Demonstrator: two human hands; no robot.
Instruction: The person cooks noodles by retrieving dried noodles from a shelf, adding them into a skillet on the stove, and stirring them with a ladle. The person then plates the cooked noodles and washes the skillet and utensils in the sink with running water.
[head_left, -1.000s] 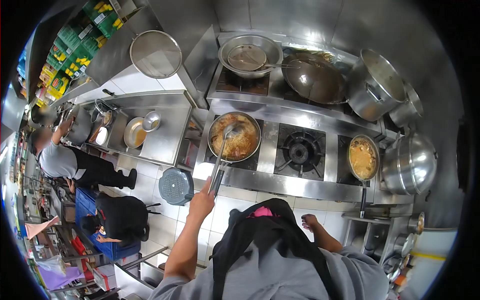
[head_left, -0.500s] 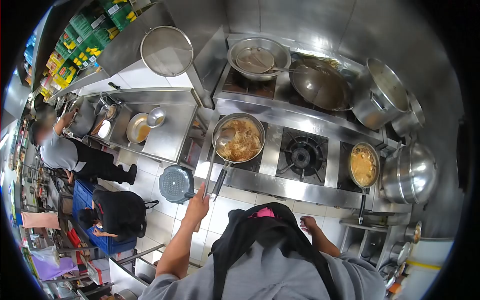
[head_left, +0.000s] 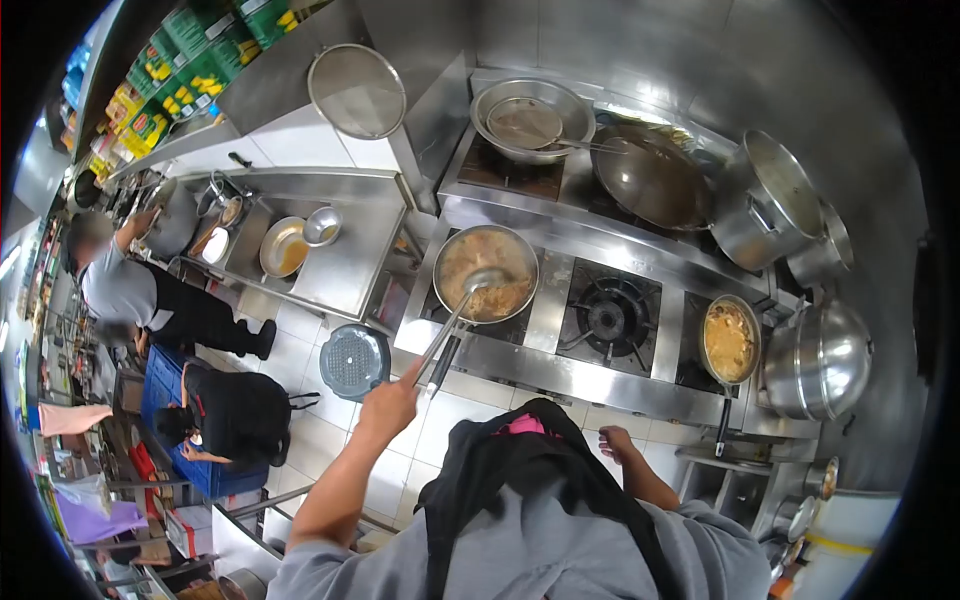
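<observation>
Two bare hands show, and only the person's left hand [head_left: 390, 408] is at work: its fingers are wrapped firmly around the handle of a metal ladle [head_left: 484, 281], just left of the frame's centre. The ladle's bowl is inside a round pan [head_left: 437, 268] on the stove [head_left: 545, 295], near the upper middle of the frame, resting on or in brownish food [head_left: 503, 298]. The right hand [head_left: 617, 444], right of centre and lower down, hangs well apart from the stove, fingers loosely bent and a little apart, with nothing visible in it.

The step in hand appears to be stirring or turning the food. The next move calls for a steady grip and a level sweep that keeps the bowl within the rim, and some care for the pan handle [head_left: 440, 368], which juts out close beside the ladle and is held by neither hand.

Compared with half a second ago, the ladle's bowl has swung from the pan's left side to its middle. The pale strands that showed clearly then are now hazy, perhaps from steam or blur. The right hand has stayed in nearly the same spot.
</observation>
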